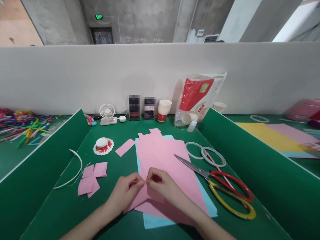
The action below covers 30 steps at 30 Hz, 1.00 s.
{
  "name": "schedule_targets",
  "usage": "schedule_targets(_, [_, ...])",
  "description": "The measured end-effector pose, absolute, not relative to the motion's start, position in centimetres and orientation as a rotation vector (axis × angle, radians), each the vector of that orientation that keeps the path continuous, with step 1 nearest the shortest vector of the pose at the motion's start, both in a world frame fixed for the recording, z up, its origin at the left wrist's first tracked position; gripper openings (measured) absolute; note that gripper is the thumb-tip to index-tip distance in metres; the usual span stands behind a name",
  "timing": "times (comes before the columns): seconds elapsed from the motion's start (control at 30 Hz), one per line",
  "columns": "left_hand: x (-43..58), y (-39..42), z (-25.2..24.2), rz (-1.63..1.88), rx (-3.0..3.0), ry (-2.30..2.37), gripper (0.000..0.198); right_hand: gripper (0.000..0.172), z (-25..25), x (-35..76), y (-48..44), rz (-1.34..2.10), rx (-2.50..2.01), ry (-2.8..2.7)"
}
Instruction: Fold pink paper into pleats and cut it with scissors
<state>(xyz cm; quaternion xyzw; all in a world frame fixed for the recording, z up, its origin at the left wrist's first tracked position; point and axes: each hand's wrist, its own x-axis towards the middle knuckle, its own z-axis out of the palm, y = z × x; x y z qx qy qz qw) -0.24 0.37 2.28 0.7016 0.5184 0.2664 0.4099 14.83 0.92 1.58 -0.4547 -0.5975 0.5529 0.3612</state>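
My left hand (126, 190) and my right hand (161, 184) meet low in the middle, thumbs and fingertips pinched together. Between them is a piece of pink paper; its exact shape is mostly covered by my fingers. Beneath lies a stack of pink paper sheets (165, 150) over light blue sheets (160, 222). Left of my left hand are several small pink paper squares (88, 184), and a pink strip (125, 147) lies farther back. Large scissors (207, 175) with one red and one yellow handle rest partly on the stack, right of my right hand.
Two pale rings (213, 157) lie at right; a white curved strip (79, 168) is at left. Behind stand a small fan (107, 111), paper cups (164, 108), a small bottle (192, 126) and a red-white bag (197, 96). Green side panels (250, 156) flank the workspace.
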Motion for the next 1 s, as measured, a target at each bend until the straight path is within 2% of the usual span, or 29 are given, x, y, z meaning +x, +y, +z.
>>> schedule_targets(0.2, [-1.2, 1.3, 2.5, 0.775, 1.695, 1.39, 0.021, 0.013, 0.7, 16.7, 2.5, 1.407, -1.174, -1.506])
schedule_targets(0.33, [-1.9, 2.1, 2.2, 0.851, 1.633, 1.462, 0.021, 0.014, 0.5, 17.7, 3.7, 1.272, -1.229, -1.415])
schedule_targets(0.43, [-1.7, 2.1, 2.1, 0.852, 1.604, 1.463, 0.021, 0.006, 0.9, 17.2, 3.5, 1.209, -1.219, -1.395])
schedule_targets(0.7, [-0.6, 0.9, 2.4, 0.803, 1.594, 1.416, 0.019, 0.021, 1.1, 15.5, 1.8, 1.415, -1.206, -1.56])
schedule_targets(1.0, [-0.8, 1.1, 2.4, 0.785, 1.619, 1.377, 0.014, 0.018, 1.2, 15.9, 1.8, 1.393, -1.22, -1.623])
